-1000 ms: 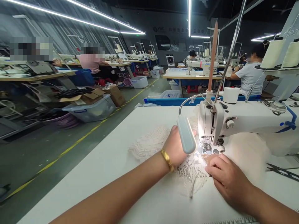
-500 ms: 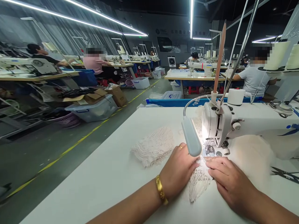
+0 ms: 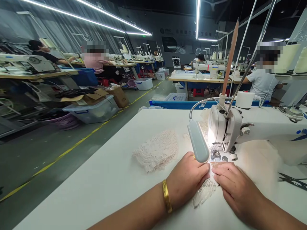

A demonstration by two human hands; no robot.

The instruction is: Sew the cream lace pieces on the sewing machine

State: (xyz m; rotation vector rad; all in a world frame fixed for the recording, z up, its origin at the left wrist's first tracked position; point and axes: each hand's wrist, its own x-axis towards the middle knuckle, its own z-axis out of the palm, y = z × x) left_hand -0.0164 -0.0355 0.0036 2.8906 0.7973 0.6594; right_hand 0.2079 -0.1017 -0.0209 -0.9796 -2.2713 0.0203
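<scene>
A piece of cream lace fabric (image 3: 204, 191) lies on the white table just in front of the sewing machine (image 3: 222, 127). My left hand (image 3: 189, 177), with a gold bracelet at the wrist, pinches the lace at its left side, fingertips drawn together. From the right, my right hand (image 3: 236, 185) presses bent fingers on the lace and a tan strip beside the needle area. A grey lamp head (image 3: 198, 142) hangs over my left fingers and hides part of them. Sheer beige fabric (image 3: 260, 163) spreads to the right, under the machine arm.
Folded lace pieces (image 3: 157, 150) lie on the table to the left. Black scissors (image 3: 292, 180) rest at the right edge. A white thread spool (image 3: 244, 99) stands on the machine. Other people sit at sewing tables beyond, past a yellow floor line (image 3: 79, 143).
My left hand has shifted slightly right and down, closer to my right hand, covering more of the lace. My right hand stays nearly in place. The view has turned a little.
</scene>
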